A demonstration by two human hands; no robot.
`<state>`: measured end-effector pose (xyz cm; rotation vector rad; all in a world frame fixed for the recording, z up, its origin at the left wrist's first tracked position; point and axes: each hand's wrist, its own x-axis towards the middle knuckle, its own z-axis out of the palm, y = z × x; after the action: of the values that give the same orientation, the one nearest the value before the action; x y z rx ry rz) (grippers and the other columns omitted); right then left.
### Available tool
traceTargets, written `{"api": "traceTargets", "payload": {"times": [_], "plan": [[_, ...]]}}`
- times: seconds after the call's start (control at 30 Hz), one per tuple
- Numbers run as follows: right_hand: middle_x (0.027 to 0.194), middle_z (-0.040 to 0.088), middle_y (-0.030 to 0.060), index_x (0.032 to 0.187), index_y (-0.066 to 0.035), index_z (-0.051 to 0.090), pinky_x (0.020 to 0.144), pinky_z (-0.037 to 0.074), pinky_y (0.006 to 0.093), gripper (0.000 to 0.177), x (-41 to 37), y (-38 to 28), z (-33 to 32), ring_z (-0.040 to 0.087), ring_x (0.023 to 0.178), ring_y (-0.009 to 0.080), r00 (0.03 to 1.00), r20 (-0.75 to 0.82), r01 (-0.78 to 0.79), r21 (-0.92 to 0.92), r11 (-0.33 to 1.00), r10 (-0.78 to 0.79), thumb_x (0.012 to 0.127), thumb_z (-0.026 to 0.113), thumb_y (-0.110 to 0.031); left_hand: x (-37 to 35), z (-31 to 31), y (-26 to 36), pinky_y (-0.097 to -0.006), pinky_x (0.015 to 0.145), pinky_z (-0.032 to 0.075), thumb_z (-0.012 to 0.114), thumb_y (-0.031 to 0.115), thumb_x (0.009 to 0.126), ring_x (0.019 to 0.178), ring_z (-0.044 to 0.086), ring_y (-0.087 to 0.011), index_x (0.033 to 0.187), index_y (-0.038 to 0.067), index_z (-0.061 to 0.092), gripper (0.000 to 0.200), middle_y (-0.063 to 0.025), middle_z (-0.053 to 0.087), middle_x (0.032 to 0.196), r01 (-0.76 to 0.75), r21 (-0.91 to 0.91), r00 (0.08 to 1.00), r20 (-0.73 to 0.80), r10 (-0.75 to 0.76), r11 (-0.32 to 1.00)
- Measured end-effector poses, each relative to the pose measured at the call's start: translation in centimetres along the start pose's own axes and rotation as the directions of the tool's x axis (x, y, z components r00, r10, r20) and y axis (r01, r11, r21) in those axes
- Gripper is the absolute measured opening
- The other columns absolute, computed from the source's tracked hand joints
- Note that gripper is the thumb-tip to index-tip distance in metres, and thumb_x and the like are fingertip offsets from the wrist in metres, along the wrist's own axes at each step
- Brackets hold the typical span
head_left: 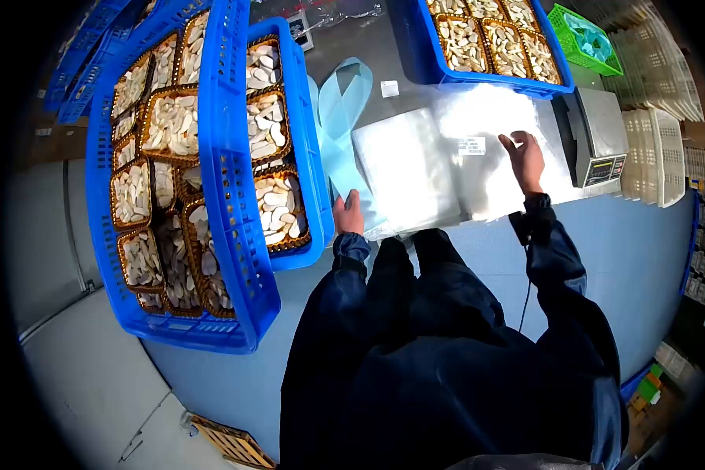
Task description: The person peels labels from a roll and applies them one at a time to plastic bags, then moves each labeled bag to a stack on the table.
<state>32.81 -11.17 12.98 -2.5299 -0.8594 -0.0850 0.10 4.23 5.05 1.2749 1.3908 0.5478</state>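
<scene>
My left hand (348, 213) is at the table's near edge, its fingers closed at the lower end of a light blue looped strip (343, 98). Beside it lies a stack of clear plastic bags (407, 168), bright with glare. Over a second pile of clear plastic sheets or bags (486, 184), my right hand (527, 162) is raised with thumb and fingers curled together. Anything in that pinch is too small to make out. A white printed label (471, 146) lies on the plastic, just left of my right hand.
Blue crates (247, 313) at left hold trays of pale sliced food (172, 121); another blue crate (501, 78) stands at the back. A weighing scale (599, 137), a green basket (583, 39) and stacked white baskets (654, 157) are at right. A small white paper (389, 88) lies mid-table.
</scene>
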Motion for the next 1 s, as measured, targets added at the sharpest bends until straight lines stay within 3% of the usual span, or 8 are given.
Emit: {"api": "traceTargets", "payload": {"times": [0.07, 0.13, 0.27, 0.4, 0.5, 0.83, 0.93, 1.0], "plan": [[0.097, 0.060, 0.0152, 0.102, -0.003, 0.058, 0.068, 0.047, 0.0382, 0.040, 0.0, 0.2, 0.0, 0.059, 0.080, 0.0322, 0.945, -0.236, 0.172, -0.229, 0.958, -0.226, 0.074, 0.070, -0.028, 0.7, 0.5, -0.7, -0.0375, 0.074, 0.043, 0.055, 0.029, 0.085, 0.085, 0.058, -0.0286, 0.104, -0.003, 0.056, 0.037, -0.0174, 0.062, 0.095, -0.028, 0.014, 0.999, -0.039, 0.028, 1.000], [0.108, 0.056, 0.0168, 0.113, -0.003, 0.053, 0.072, 0.047, 0.0366, 0.050, -2.5, -1.9, 2.3, 0.060, 0.081, 0.0294, 0.948, -0.110, 0.315, 0.168, 0.934, -0.300, 0.073, 0.072, -0.027, 0.5, 0.5, -0.5, -0.0378, 0.072, 0.044, 0.055, 0.028, 0.085, 0.083, 0.059, -0.0299, 0.103, -0.004, 0.056, 0.036, -0.0185, 0.062, 0.094, -0.097, -0.031, 0.995, -0.041, 0.096, 0.995], [0.099, 0.061, 0.0023, 0.104, -0.004, 0.062, 0.082, 0.046, 0.0247, 0.024, -12.2, -11.6, 5.2, 0.057, 0.088, 0.0093, 0.661, 0.644, -0.501, 0.761, 0.411, -0.386, 0.080, 0.062, 0.000, 1.0, 0.9, 0.3, -0.0397, 0.070, 0.045, 0.057, 0.036, 0.083, 0.083, 0.060, -0.0280, 0.100, -0.006, 0.057, 0.045, -0.0163, 0.063, 0.092, 0.070, -0.156, 0.998, 0.022, -0.067, 0.985], [0.094, 0.062, 0.0028, 0.101, -0.002, 0.063, 0.076, 0.047, 0.0236, 0.021, -14.2, -14.5, 5.9, 0.057, 0.086, 0.0092, 0.637, 0.668, -0.530, 0.742, 0.410, -0.385, 0.080, 0.061, 0.002, 1.5, 0.8, -0.9, -0.0303, 0.065, 0.046, 0.060, 0.030, 0.083, 0.076, 0.057, -0.0172, 0.109, -0.005, 0.053, 0.044, -0.0097, 0.059, 0.096, 0.158, -0.098, 0.969, -0.177, -0.174, 0.983], [0.090, 0.062, 0.0032, 0.101, -0.001, 0.063, 0.074, 0.047, 0.0237, 0.021, -14.8, -14.7, 6.8, 0.057, 0.085, 0.0094, 0.713, 0.608, -0.429, 0.773, 0.468, -0.350, 0.080, 0.062, 0.001, 0.0, -0.7, 3.1, -0.0306, 0.066, 0.048, 0.061, 0.033, 0.082, 0.078, 0.059, -0.0179, 0.108, -0.001, 0.054, 0.044, -0.0073, 0.059, 0.095, 0.479, -0.409, 0.878, 0.214, -0.429, 0.776], [0.088, 0.064, 0.0096, 0.086, 0.001, 0.064, 0.072, 0.048, 0.0266, 0.010, -13.9, -14.7, 5.9, 0.061, 0.079, 0.0159, 0.871, 0.351, -0.066, 0.779, 0.623, -0.345, 0.077, 0.066, -0.003, 1.4, 0.4, -3.6, -0.0320, 0.058, 0.041, 0.061, 0.034, 0.081, 0.063, 0.053, -0.0143, 0.090, -0.002, 0.058, 0.037, -0.0088, 0.059, 0.077, 0.172, 0.005, 0.982, 0.082, -0.172, 0.985], [0.081, 0.062, 0.0043, 0.088, 0.001, 0.062, 0.066, 0.045, 0.0221, 0.009, -11.2, -13.4, 6.9, 0.056, 0.072, 0.0081, 0.743, 0.665, -0.666, 0.726, 0.167, 0.073, 0.082, 0.061, -0.006, 1.6, 0.5, -5.1, -0.0339, 0.067, 0.045, 0.056, 0.031, 0.085, 0.076, 0.058, -0.0214, 0.105, -0.001, 0.055, 0.037, -0.0071, 0.061, 0.092, 0.204, 0.177, 0.964, -0.208, -0.166, 0.963], [0.074, 0.065, 0.0077, 0.087, -0.002, 0.064, 0.062, 0.046, 0.0230, 0.009, -8.8, -10.9, 9.0, 0.061, 0.067, 0.0108, 0.862, 0.507, -0.371, 0.622, 0.690, 0.006, 0.081, 0.061, -0.009, 1.8, 0.3, -6.1, -0.0344, 0.071, 0.044, 0.055, 0.029, 0.087, 0.080, 0.057, -0.0227, 0.106, -0.001, 0.055, 0.036, -0.0079, 0.061, 0.094, -0.040, 0.073, 0.987, -0.154, 0.051, 0.997]]}}
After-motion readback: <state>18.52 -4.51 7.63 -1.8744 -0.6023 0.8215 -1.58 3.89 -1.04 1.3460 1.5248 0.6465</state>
